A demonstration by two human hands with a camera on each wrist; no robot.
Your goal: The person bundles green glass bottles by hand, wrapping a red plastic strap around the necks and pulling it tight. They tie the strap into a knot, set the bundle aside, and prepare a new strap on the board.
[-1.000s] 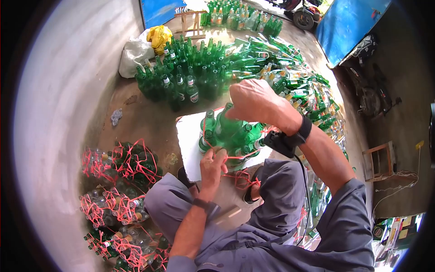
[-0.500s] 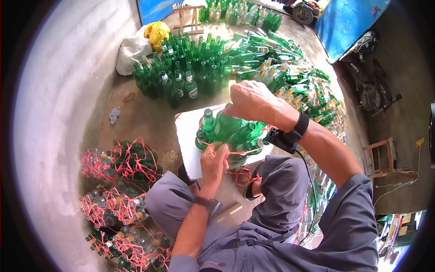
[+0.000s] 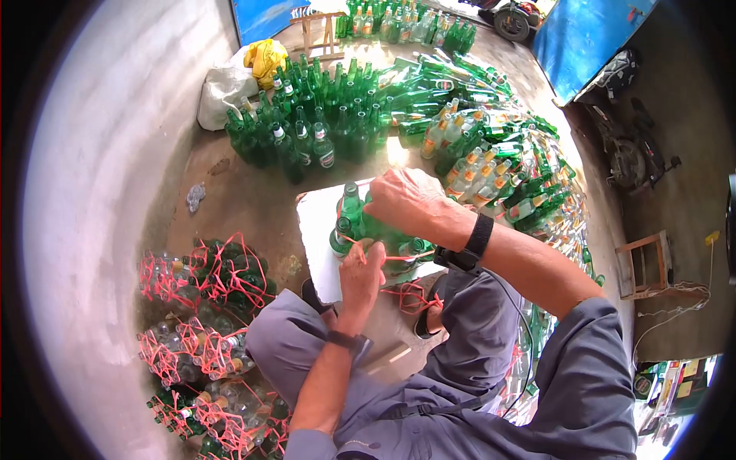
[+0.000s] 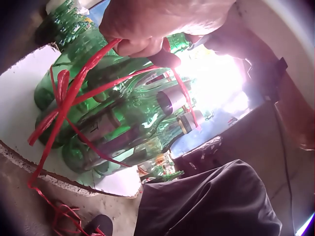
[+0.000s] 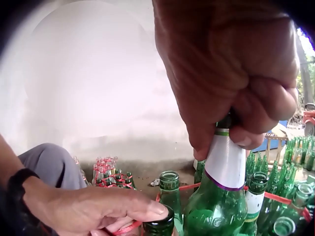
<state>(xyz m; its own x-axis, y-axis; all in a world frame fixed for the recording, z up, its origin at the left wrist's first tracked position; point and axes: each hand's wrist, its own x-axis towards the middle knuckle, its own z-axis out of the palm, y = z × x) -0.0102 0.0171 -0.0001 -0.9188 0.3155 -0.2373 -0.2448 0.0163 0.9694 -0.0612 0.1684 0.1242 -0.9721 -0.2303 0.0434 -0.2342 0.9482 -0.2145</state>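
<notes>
Several green bottles (image 3: 350, 205) stand close together on a white board (image 3: 318, 264), with red plastic string (image 4: 74, 93) around them. My right hand (image 3: 414, 203) is above the group; in the right wrist view it (image 5: 231, 73) grips the neck of a green bottle with a white neck label (image 5: 224, 160). On the near side, my left hand (image 3: 360, 280) pinches the red string, also seen in the left wrist view, where the hand (image 4: 162, 24) is over the bottle necks. Its finger lies at the rim of a dark green bottle (image 5: 158, 223). The right hand hides part of the group.
Tied bottle bundles (image 3: 215, 345) lie at the left by the wall. Standing green bottles (image 3: 299, 123) and a large pile of lying bottles (image 3: 529, 169) are beyond the board. A white sack (image 3: 222, 96) and a wooden frame (image 3: 645, 264) are at the sides.
My right hand has moved left and nearer to my body, now covering more of the bottles. My left hand has stayed almost in place with the string.
</notes>
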